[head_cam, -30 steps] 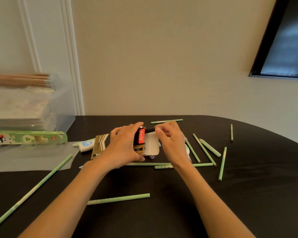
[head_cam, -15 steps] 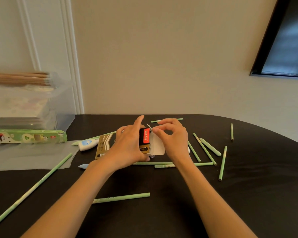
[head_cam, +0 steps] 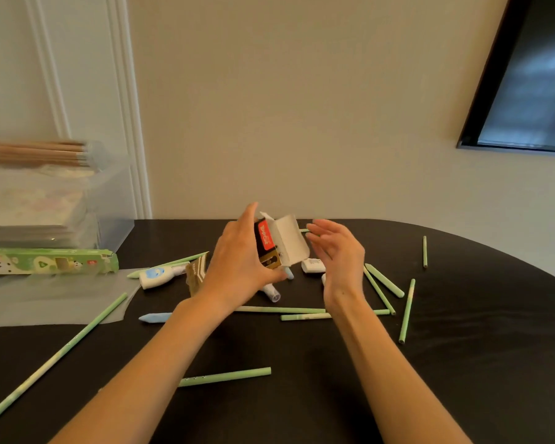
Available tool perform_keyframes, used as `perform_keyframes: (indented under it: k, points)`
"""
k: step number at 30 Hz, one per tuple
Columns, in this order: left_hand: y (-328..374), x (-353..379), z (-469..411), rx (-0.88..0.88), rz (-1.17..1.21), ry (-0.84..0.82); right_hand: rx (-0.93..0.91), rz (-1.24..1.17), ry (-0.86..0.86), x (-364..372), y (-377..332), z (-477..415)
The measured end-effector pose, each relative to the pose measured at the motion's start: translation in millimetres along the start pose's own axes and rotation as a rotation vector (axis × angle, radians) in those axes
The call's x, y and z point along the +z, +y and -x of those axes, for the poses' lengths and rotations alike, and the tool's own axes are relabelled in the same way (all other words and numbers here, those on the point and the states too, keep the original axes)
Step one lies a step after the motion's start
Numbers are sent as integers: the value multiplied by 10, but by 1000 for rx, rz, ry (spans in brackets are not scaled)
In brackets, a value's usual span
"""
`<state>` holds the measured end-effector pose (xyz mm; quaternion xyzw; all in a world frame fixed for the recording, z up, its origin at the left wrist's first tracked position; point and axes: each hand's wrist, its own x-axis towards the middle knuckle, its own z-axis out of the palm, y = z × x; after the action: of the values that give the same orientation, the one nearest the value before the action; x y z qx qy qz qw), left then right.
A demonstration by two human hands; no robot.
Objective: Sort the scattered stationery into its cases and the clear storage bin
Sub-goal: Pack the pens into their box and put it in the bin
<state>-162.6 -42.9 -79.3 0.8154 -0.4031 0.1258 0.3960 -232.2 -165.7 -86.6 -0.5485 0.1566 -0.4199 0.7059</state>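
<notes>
Head view: left hand point(head_cam: 237, 267) grips a small box point(head_cam: 269, 248) above the tabletop point(head_cam: 462, 363), flap up; right hand point(head_cam: 337, 251) hovers beside it, fingers relaxed, holding nothing; thin card looks light and crushable, so hold it by the sides; pencils point(head_cam: 406, 310) lie scattered.

Dark counter point(head_cam: 462, 363) with a rounded far edge, and it's a scatter out here: green pencils lying every which way, one long one point(head_cam: 53, 360) slanting at the near left, another point(head_cam: 225, 377) flat at the front, a cluster point(head_cam: 406, 310) crossing on the right. A clear plastic sheet point(head_cam: 45, 299) lies at the left with a green pencil box point(head_cam: 45, 261) at its far edge, the clear storage bin point(head_cam: 109, 206) behind. Mid-counter, a white glue bottle point(head_cam: 157, 277), a blue crayon point(head_cam: 156, 317) and a white eraser point(head_cam: 313, 265)
</notes>
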Motion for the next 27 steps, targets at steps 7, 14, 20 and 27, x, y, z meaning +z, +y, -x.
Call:
perform_keyframes:
  k: [7, 14, 20, 27]
  points:
    - [271, -163, -123, -89, 192, 429, 119, 111, -461, 22, -39, 81]
    - [128, 113, 138, -85, 142, 468, 217, 86, -542, 51, -83, 125]
    - [-51, 114, 165, 69, 348, 496, 174, 89, -454, 11, -63, 81]
    - [-66, 51, 142, 76, 404, 505, 129, 263, -296, 178, -86, 113]
